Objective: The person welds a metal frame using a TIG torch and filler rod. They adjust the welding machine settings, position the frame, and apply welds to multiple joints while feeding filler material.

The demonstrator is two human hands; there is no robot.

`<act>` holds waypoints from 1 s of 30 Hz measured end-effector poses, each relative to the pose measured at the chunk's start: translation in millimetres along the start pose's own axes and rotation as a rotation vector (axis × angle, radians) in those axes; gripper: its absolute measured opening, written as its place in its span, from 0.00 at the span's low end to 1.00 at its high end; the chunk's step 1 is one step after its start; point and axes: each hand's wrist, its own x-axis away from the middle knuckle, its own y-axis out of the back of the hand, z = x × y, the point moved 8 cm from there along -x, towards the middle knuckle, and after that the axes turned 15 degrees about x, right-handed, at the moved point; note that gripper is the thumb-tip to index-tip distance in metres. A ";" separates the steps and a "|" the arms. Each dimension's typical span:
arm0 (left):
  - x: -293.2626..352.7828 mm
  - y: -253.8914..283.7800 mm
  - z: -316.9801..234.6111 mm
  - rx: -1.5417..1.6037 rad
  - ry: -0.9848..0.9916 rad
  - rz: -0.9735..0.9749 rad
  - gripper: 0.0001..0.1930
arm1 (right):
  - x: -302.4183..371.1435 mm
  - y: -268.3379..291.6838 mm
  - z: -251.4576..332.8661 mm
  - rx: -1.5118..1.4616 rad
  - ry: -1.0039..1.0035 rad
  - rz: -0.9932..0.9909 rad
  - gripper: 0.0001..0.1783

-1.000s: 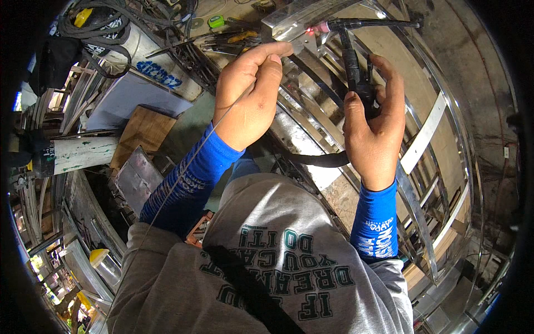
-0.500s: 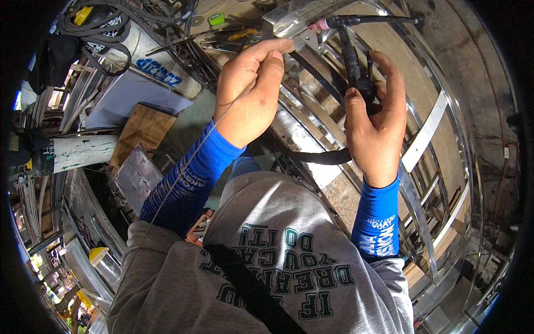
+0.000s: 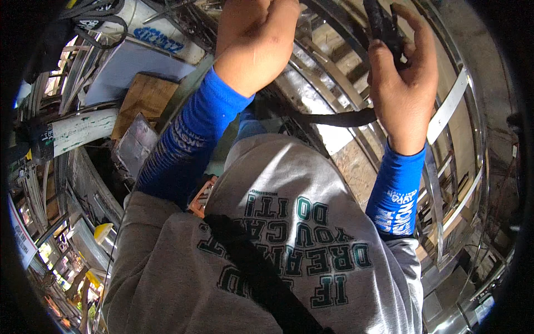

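My right hand (image 3: 405,83) is wrapped round the black handle of a TIG welding torch (image 3: 382,28); the torch's head lies beyond the upper edge. A black cable sleeve (image 3: 339,118) runs leftward from beside that wrist. My left hand (image 3: 256,47) is closed in a pinch at the top of the view, its fingertips cut off. The thin filler rod in that pinch, plain half a second ago along my left forearm, hardly shows now. Both hands are above a shiny metal frame with slats (image 3: 320,83).
A wooden board (image 3: 146,106) and a pale blue-grey panel (image 3: 125,75) stand on the left, near white cylinders (image 3: 83,131). Metal lengths crowd the far left. On the right, a flat metal strip (image 3: 448,106) crosses the curved frame, with concrete floor beyond.
Both hands have moved up in the picture, the right one also rightward with the torch. The torch head and left fingertips have gone out of view.
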 end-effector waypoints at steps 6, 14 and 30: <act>0.5 -1.8 2.4 0.081 0.044 -0.007 0.16 | 3.5 -0.1 8.7 0.051 0.008 -0.043 0.34; 2.3 -1.9 5.3 0.043 -0.030 0.006 0.14 | 1.5 5.2 -3.9 0.269 0.195 -0.113 0.36; 8.6 -8.6 8.6 0.263 0.208 0.032 0.16 | -1.3 4.1 -6.7 0.107 0.072 0.055 0.34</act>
